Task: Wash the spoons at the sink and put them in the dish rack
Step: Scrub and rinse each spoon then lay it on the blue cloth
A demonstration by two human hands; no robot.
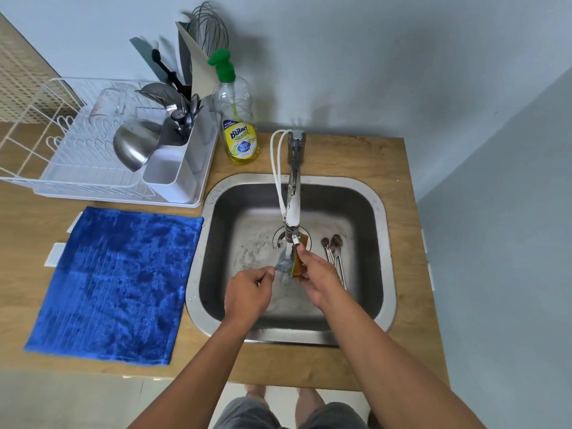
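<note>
Over the steel sink [376, 252], my left hand [249, 294] grips the handle of a spoon [280, 264], whose bowl lies under the water running from the faucet [294, 193]. My right hand [318, 275] holds a brown sponge [298, 263] upright against that spoon's bowl. Two or three dirty spoons [335, 252] lie on the sink floor to the right of my right hand. The white dish rack [93, 156] stands at the back left of the counter, with a cutlery holder [173, 168] full of utensils at its right end.
A blue cloth [117, 283] lies spread on the wooden counter left of the sink. A yellow dish soap bottle [236, 119] stands behind the sink. In the rack are a steel bowl [136, 144] and a clear glass [106, 105]. A grey wall rises close behind.
</note>
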